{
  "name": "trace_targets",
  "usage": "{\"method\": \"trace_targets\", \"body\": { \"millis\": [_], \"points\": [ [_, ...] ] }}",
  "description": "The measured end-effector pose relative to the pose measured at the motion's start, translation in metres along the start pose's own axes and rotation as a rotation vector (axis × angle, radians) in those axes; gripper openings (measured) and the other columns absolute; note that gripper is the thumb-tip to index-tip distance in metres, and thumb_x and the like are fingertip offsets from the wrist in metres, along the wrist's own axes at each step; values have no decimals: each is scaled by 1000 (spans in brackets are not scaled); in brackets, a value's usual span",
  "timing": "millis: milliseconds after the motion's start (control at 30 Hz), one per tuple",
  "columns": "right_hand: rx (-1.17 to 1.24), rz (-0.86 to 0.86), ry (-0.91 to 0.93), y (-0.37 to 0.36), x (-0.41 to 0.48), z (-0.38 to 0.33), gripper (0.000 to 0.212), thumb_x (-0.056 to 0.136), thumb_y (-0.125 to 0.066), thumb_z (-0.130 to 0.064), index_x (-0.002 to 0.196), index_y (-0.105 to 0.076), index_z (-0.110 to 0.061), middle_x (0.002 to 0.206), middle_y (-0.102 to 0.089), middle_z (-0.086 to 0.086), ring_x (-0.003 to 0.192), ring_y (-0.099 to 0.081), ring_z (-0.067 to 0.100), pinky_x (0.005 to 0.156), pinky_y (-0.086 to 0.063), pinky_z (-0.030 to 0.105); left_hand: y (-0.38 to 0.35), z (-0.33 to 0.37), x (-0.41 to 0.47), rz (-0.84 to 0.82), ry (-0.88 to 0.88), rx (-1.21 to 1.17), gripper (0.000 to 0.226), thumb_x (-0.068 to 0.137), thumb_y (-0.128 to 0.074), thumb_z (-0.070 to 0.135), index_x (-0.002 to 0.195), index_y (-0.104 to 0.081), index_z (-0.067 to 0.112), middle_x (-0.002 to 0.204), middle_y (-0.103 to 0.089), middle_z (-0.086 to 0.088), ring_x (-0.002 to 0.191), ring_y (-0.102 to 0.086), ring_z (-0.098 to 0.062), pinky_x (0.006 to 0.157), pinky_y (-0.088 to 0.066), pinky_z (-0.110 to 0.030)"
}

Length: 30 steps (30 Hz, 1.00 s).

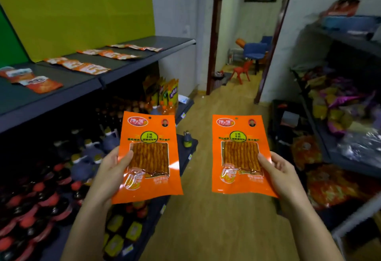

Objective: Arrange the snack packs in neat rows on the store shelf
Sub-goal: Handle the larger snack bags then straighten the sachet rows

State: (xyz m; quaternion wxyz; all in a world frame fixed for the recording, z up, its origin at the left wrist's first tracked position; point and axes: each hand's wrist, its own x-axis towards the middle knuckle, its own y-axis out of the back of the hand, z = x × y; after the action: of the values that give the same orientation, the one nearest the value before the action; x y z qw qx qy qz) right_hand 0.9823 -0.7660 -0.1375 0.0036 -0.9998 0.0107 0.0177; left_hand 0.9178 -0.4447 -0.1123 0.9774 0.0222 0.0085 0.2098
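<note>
Upper left, the shelf holds rows of orange packs; lower centre, the left hand has its grip clamped on the left pack at its outer edge, the right hand likewise on the right pack.

Far snack packs blurred, unreadable

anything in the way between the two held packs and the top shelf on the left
Nothing visible. The left hand holds the left pack, the right hand the right pack, both in open air; the top shelf to the left has bare surface beside its laid packs.
</note>
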Motion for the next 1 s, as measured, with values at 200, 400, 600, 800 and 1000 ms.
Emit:
{"method": "trace_targets", "body": {
  "millis": [200,400,600,800,1000],
  "points": [
    [48,-84,-7,5,136,-5,17,93,-52,-19,103,-65,-14,70,-75,-3,54,-68,9,46,-51,16,-49,4,79,81,26,19,16,95,-45,24,105,-56,27,90,-71,-5,61,-71,-18,54,-54,-29],
    [82,-165,-17,-21,275,8,18,92,-53,-17,105,-64,-12,70,-75,-2,55,-69,9,46,-51,17,-90,2,182,156,7,-33,17,95,-45,20,104,-59,22,82,-73,-5,56,-70,-17,45,-54,-23],
    [111,-259,26,-69,427,-22,15,92,-52,-15,101,-65,-13,68,-74,-5,54,-68,7,45,-49,14,-131,37,311,227,-82,-39,16,95,-46,18,99,-60,23,78,-73,-2,58,-71,-15,46,-53,-21],
    [132,-361,83,-108,546,-56,14,93,-52,-16,95,-65,-17,69,-74,-5,54,-68,6,46,-50,15,-158,73,408,300,-151,-58,16,94,-47,23,96,-61,29,82,-75,1,64,-71,-15,51,-54,-23],
    [116,-494,141,-152,661,-75,16,92,-51,-14,93,-66,-18,69,-74,-6,56,-68,6,50,-53,16,-187,91,488,421,-198,-78,16,94,-47,23,97,-62,29,84,-75,2,66,-71,-13,51,-55,-22]
  ]
}}
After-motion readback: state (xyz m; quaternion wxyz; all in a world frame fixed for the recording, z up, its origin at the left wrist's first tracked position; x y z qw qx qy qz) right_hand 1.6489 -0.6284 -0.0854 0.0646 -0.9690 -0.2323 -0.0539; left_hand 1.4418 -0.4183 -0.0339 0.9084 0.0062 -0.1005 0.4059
